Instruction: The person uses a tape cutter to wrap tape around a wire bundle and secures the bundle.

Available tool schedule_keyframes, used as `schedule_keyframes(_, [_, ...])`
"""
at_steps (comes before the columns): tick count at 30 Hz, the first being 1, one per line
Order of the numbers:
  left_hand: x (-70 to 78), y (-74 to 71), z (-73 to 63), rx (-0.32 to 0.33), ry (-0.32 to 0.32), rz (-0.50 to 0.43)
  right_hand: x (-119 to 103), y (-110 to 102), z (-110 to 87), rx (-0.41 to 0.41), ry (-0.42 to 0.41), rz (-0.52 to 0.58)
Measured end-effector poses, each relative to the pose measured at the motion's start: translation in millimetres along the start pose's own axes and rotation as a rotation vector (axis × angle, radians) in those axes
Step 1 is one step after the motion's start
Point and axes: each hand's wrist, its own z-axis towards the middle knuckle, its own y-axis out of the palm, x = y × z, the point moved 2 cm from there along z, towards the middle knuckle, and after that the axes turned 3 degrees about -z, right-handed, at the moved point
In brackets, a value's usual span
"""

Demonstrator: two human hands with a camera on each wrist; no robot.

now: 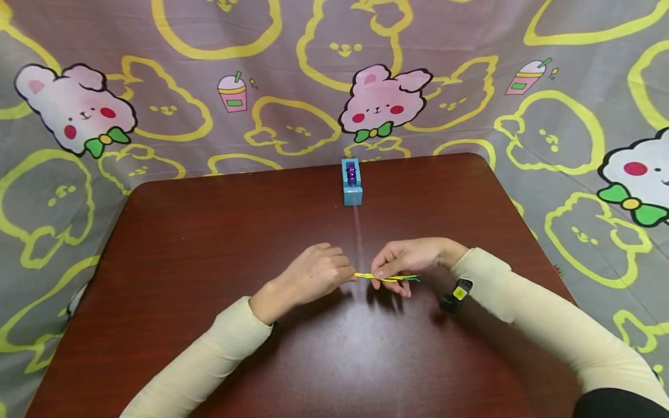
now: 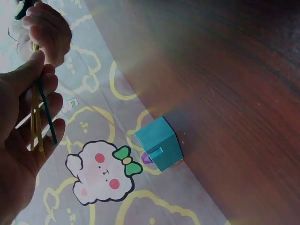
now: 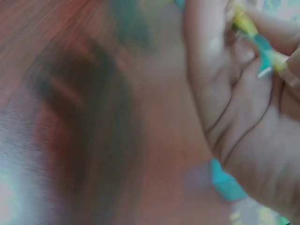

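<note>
A thin bundle of yellow and green wires [image 1: 389,279], twisted together, stretches between the two hands above the table. My left hand [image 1: 319,273] pinches one end of it between thumb and fingers. In the left wrist view, loose yellow and green wire ends [image 2: 37,112] hang across that palm. My right hand [image 1: 405,258] pinches the bundle a short way to the right, and the wires' other ends poke out past its fingers. The right wrist view is blurred, but yellow and green pieces [image 3: 265,51] show between the right hand's fingers.
A light blue tape dispenser [image 1: 352,194] with a purple roll [image 1: 351,173] stands near the table's back edge. The dark brown table [image 1: 235,232] reflects light. A curtain [image 1: 292,75] with cartoon prints hangs behind and beside it. A small black device [image 1: 457,294] sits on the right wrist.
</note>
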Motion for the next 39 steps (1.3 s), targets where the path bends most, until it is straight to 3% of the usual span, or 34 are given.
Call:
schedule_keyframes(7, [-6.6,-1.5,-0.2,0.062,-0.042,-0.105,-32,21,-11.7,0.233,-0.058,-0.468])
schedule_keyframes(9, [-9.3,-1.3,0.0,0.053,-0.084,-0.182,-38,27,-14.2,0.301,-0.074,-0.634])
schedule_keyframes(12, [-14.4,-0.9,1.4,-0.001,-0.199,-0.353,-45,36,-17.3,0.410,-0.096,-0.921])
schedule_keyframes(17, [-29.0,4.6,2.1,-0.182,-0.501,-0.771,-45,48,-18.4,0.570,-0.153,-1.315])
schedule_keyframes(20, [-39.8,13.9,0.6,-0.306,-0.664,-1.097,-40,52,-18.1,0.634,-0.205,-1.493])
schedule_keyframes(22, [-44.9,21.2,-1.7,-0.386,-0.746,-1.315,-38,55,-18.3,0.677,-0.246,-1.595])
schedule_keyframes(24, [-47.6,27.9,-5.2,-0.473,-0.792,-1.472,-34,56,-18.3,0.715,-0.291,-1.674])
schedule_keyframes(26, [-48.4,32.7,-8.2,-0.529,-0.808,-1.584,-31,57,-18.2,0.746,-0.335,-1.733])
schedule_keyframes(28, [-48.2,35.7,-10.1,-0.560,-0.797,-1.637,-26,57,-18.1,0.768,-0.372,-1.779])
schedule_keyframes(31, [-46.5,38.0,-9.9,-0.567,-0.771,-1.708,-21,57,-18.5,0.783,-0.408,-1.820])
schedule_keyframes(35, [-44.2,40.6,-8.9,-0.564,-0.731,-1.765,-20,58,-19.9,0.785,-0.418,-1.839])
schedule_keyframes(39, [-43.0,40.1,-6.8,-0.554,-0.705,-1.755,-22,58,-22.0,0.779,-0.407,-1.842])
